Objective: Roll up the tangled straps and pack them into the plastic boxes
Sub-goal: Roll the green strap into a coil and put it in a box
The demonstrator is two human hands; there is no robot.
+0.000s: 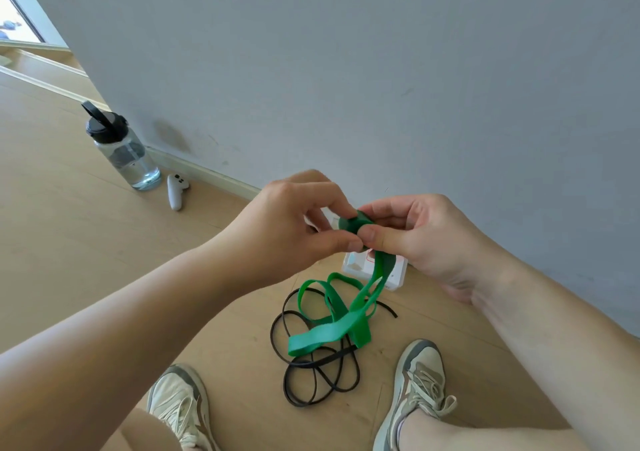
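Currently both hands are up at frame centre, working the flat green rubbery strap (322,339). One end of it is wound into a small tight coil (354,224), held in the air between the hands.

- left hand (291,228): grip pinches the coil's left side, thumb underneath, curled fingers on top.
- right hand (426,239): grip pinches the coil's right side, thumb across the front, fingers behind.
- The rest of the green strap hangs from the coil and lies in loose loops on the light wooden floor (69,242), lower centre.
- thin black strap (322,359): tangled on the floor under and around the green loops, with no hand on it.
- white plastic box (353,267): on the floor by the grey wall (346,69), mostly hidden behind the hands; can't tell what's in it.
- Upper left: clear water bottle with a black lid (123,149) stands upright, white handheld controller (176,190) just beside it.
- Bottom edge: two beige-grey sneakers (419,381), one either side of the straps.
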